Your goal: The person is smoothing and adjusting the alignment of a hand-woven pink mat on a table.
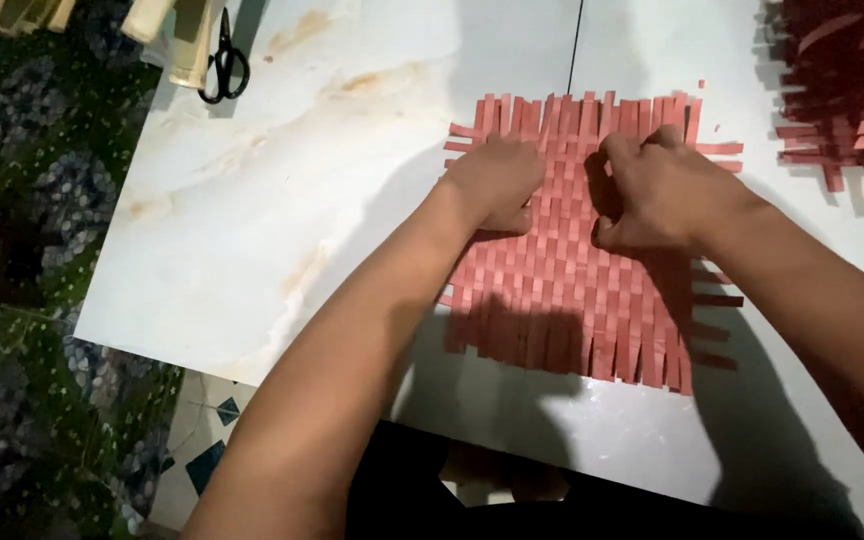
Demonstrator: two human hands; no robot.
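Note:
A square mat woven from red paper strips [562,280] lies flat on a white marble-patterned table [282,200], loose strip ends sticking out on all sides. My left hand [497,180] rests on the mat's upper left part, fingers curled down onto the strips. My right hand [657,190] presses on the upper right part, fingers bent and pinching at the weave near the far edge. Both hands sit close together, a narrow gap of mat between them.
Another pile of woven red strips [847,85] lies at the table's far right. Black scissors [224,62] and pale sticks [177,35] lie at the far left edge. A dark floral cloth [22,300] covers the floor on the left.

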